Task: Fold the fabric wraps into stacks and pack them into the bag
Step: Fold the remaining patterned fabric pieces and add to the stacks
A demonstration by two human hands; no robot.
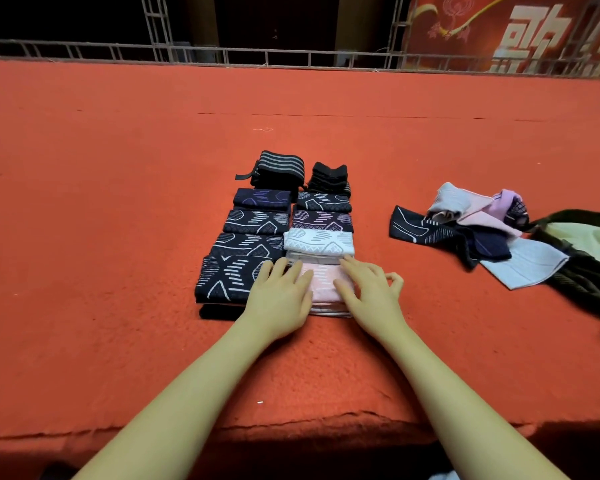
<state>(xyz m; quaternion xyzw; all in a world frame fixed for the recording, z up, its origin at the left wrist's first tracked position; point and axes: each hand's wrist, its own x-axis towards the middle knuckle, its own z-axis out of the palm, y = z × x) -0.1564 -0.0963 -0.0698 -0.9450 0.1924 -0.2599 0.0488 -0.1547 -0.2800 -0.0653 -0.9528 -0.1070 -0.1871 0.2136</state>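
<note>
Folded fabric wraps lie in two rows on the red carpet [118,202]. A pink folded wrap [323,284] tops the nearest stack of the right row. My left hand [279,296] rests flat on its left side, and my right hand [369,292] presses its right side with straight fingers. Behind it sits a white patterned stack [319,242]. A dark patterned stack [229,282] lies to the left. A loose pile of unfolded wraps [478,233] lies to the right, next to a dark green bag [589,271] at the right edge.
Black striped wraps [281,168] and a black folded stack [329,178] sit at the far end of the rows. The carpet's front edge [291,427] drops off near me. A metal truss rail [257,57] and a red banner [516,32] stand behind.
</note>
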